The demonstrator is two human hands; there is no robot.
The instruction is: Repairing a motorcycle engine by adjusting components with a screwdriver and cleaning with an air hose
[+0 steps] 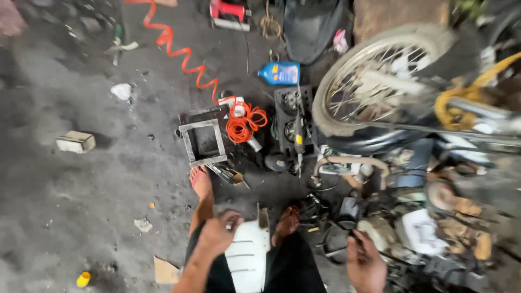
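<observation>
1. Nearest: left hand [217,234] w/ fingers curled on top edge of white panel [248,255], steadying it betw. knees.
2. Right hand [364,264] closed on dark part beside engine [418,230]; grip detail unclear.
3. Farther: tool tray [203,142], orange hose [245,122], wheel [374,81].

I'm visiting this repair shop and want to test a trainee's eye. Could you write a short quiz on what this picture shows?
1. True or false: the person's left hand rests on the white ribbed plastic panel between the knees.
2. Which thing lies nearest the coiled orange air hose? A) blue plastic bottle B) small yellow cap C) pale block
3. Fill in: the spoked wheel stands to the person's ____.

Key
1. True.
2. A.
3. Right; the right hand reaches into the dark engine parts below it.
</observation>
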